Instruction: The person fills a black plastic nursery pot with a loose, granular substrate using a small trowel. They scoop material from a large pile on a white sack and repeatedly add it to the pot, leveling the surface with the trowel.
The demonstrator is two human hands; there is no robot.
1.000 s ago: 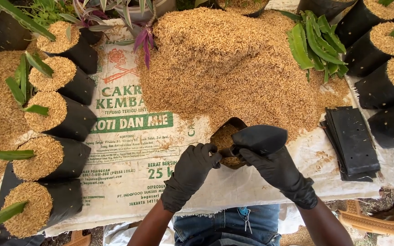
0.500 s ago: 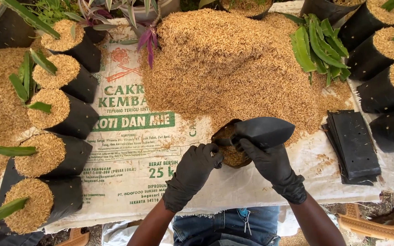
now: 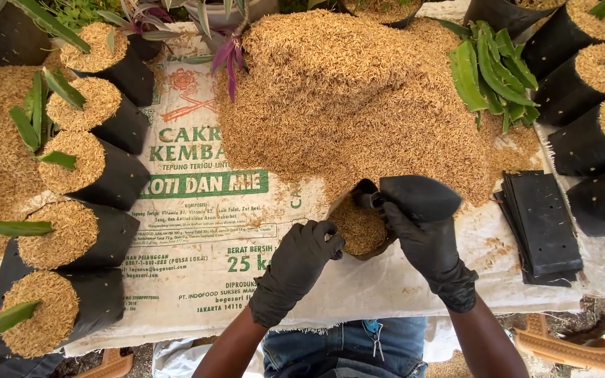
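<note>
Little has moved: both gloved hands [image 3: 302, 255] [image 3: 425, 241] still hold the grow bag [image 3: 414, 197].

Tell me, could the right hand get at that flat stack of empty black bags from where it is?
Probably yes. The stack of empty black bags lies uncovered on the white sack just beside the right hand, with nothing between. But that hand is gripping the rim of the black bag being filled, so it must let go first.

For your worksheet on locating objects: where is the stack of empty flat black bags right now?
In the head view, the stack of flat black bags lies on the white sack, right of the right hand, below the filled bags.
</note>
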